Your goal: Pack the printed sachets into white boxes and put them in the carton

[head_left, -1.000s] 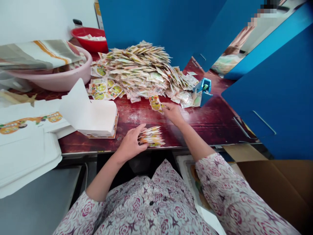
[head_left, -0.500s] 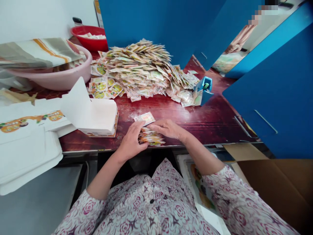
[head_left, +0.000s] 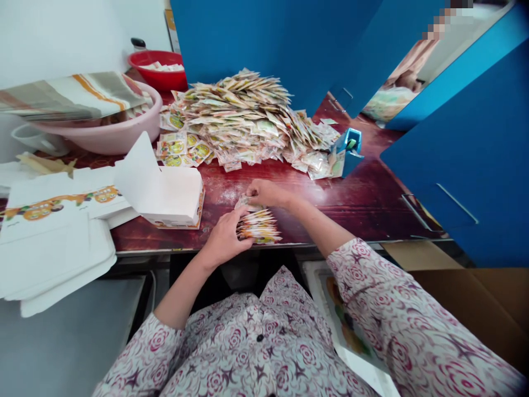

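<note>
A stack of small flat sachets (head_left: 261, 225) stands on edge near the front of the dark red table. My left hand (head_left: 226, 234) is closed around its left end, thumb in front and fingers behind. Just behind the stack, my right hand (head_left: 268, 193) pinches a single sachet (head_left: 243, 200) at the tabletop, its fingers partly covering it. Farther back rises a large heap of similar sachets (head_left: 243, 121). To the left, a white carton (head_left: 177, 193) sits with its lid up.
Flattened cartons (head_left: 53, 248) lie at the left edge. Behind them are a pink basin (head_left: 103, 138) under a striped cloth (head_left: 95, 91) and a red basin (head_left: 159, 77). A blue holder (head_left: 351, 154) stands right of the heap. Blue panels (head_left: 467, 165) border the right; a person's sleeve shows beyond.
My right hand has left the top of the stack and moved back and left onto the single sachet. My left hand keeps its hold on the stack. The view has shifted slightly.
</note>
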Action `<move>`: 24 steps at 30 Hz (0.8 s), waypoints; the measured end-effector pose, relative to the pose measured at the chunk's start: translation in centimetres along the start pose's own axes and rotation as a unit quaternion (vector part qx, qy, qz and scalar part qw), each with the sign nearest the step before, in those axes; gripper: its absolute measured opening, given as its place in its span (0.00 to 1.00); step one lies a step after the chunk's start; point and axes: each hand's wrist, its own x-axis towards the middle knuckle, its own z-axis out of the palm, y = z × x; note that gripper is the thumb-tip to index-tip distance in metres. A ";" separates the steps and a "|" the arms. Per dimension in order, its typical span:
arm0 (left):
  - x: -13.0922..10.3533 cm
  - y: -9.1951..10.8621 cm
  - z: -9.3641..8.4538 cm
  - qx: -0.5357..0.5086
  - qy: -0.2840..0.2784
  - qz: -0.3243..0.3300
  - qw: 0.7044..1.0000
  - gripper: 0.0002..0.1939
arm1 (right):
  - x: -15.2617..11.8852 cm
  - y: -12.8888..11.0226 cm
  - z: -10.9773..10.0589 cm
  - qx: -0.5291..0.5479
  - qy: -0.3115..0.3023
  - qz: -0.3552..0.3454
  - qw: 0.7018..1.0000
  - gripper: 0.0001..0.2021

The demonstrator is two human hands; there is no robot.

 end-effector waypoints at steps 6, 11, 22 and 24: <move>-0.2 0.2 0.0 -0.015 -0.003 -0.017 1.000 0.35 | -3.5 -0.7 -1.4 0.121 0.041 -0.022 0.992 0.17; 0.0 0.0 0.3 -0.018 0.051 -0.031 0.998 0.31 | -7.3 -2.6 -1.3 0.053 -0.064 -0.111 0.990 0.20; -3.9 2.5 -6.6 0.093 0.354 0.188 0.911 0.25 | -7.8 -2.9 2.2 0.011 0.073 -0.050 0.996 0.30; -4.5 1.5 -9.3 0.129 0.460 0.181 0.860 0.33 | -7.0 -3.0 0.9 0.115 0.064 -0.015 0.991 0.27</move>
